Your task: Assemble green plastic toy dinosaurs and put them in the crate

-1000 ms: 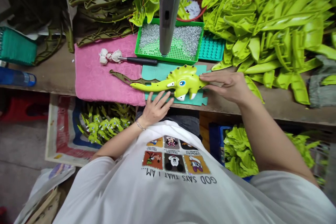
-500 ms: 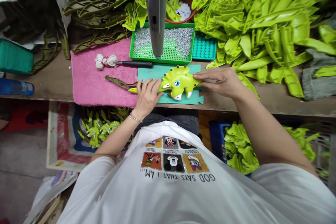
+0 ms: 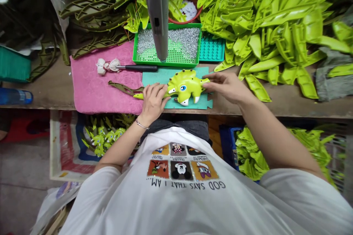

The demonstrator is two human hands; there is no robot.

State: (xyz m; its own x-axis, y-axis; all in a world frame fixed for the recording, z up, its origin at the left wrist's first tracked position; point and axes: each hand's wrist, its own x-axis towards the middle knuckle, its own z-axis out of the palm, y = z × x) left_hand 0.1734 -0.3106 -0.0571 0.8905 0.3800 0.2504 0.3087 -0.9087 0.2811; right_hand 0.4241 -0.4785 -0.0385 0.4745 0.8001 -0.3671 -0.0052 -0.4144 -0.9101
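Head view: the left hand point(image 3: 153, 102) grasps the snout of a green toy dinosaur point(image 3: 185, 87) lying on a teal mat point(image 3: 153, 77), while the right hand point(image 3: 224, 88) presses with extended fingers, steadying it well from both ends.

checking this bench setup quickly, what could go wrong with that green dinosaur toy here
The lime-green plastic dinosaur toy lies on a teal mat near the wooden bench's front edge, so it might slide off if the left hand and right hand let go. The open green tray of small metal screws sits right behind it; a knock could scatter them. The hanging grey electric screwdriver reaches down into that tray and could catch a hand.
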